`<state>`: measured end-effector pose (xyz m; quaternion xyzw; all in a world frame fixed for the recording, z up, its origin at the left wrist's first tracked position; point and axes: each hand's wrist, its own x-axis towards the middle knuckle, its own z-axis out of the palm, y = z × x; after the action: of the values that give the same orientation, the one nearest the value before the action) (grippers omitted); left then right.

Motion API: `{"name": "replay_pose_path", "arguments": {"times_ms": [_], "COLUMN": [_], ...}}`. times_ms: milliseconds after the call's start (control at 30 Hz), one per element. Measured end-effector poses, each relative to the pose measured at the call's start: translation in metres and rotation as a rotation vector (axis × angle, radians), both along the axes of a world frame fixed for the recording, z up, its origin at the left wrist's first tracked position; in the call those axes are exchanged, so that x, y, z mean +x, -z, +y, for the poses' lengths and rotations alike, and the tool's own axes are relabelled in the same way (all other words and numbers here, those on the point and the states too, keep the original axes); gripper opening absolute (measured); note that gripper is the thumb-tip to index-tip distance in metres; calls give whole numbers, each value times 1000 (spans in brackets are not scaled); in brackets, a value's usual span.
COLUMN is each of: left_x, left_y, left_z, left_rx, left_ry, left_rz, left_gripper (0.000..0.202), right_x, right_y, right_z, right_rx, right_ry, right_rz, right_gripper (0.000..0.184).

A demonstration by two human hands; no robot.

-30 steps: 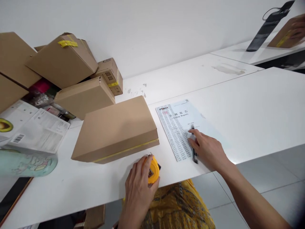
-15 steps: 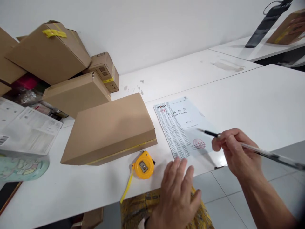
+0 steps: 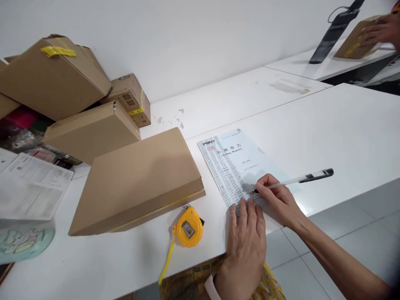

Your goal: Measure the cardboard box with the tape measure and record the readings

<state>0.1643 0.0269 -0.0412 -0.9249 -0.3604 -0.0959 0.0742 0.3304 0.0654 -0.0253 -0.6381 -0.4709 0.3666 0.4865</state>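
Observation:
My right hand [image 3: 276, 198] pinches a clear-barrelled pen [image 3: 296, 180], its tip down at the lower part of a pale blue printed report [image 3: 250, 152]. The report lies flat on the white table, with rows of dark marks along its left side. Flat and stretched out, my left hand [image 3: 246, 229] rests its fingertips on the report's near edge. Left of that hand is a yellow tape measure [image 3: 189, 227] with a short length of yellow tape pulled out. A closed cardboard box [image 3: 140, 179] lies beyond the tape measure, left of the report.
Several cardboard boxes [image 3: 56, 79] are piled at the back left. Printed papers [image 3: 34, 183] and a pale green patterned item [image 3: 28, 243] sit at the left. A dark bottle [image 3: 334, 33] stands at the far right, where another person's hand [image 3: 383, 31] touches a box [image 3: 354, 39].
My right hand has moved left and brought the pen tip down to the report. My left hand has come forward onto the report's near edge. The view has shifted slightly.

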Motion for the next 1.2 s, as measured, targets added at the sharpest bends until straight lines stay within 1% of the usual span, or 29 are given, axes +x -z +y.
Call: {"name": "replay_pose_path", "arguments": {"times_ms": [100,167,200,367,500,600,700,867,1000,1200], "left_x": [1,1,1,1,1,0,0,0,1,-1], "left_y": [0,0,1,3,3,2,1,0,0,-2], "left_z": [2,3,3,2,1,1,2,2,1,1], "left_rx": [8,15,16,37,29,9,-5,-2,-1,-2], "left_ry": [0,-3,-5,-17,-16,-7,-8,-7,-11,-8], "left_rz": [-16,-29,-33,-57,-50,-52,-48,-37,-23,-25], "left_gripper": [57,56,56,55,54,55,58,54,57,57], "right_x": [0,0,1,2,3,4,4,3,3,4], "right_y": [1,3,4,6,1,-1,0,-1,-2,2], "right_z": [1,2,2,2,2,3,3,3,3,1], "right_rx": [0,16,26,-5,-6,-5,2,16,15,35], "right_ry": [-91,-153,-159,-79,-73,-78,-95,-102,-101,-121], "right_rz": [27,41,38,-39,-168,-219,-215,-218,-216,-219], "right_gripper": [30,28,28,32,30,28,27,27,28,27]}}
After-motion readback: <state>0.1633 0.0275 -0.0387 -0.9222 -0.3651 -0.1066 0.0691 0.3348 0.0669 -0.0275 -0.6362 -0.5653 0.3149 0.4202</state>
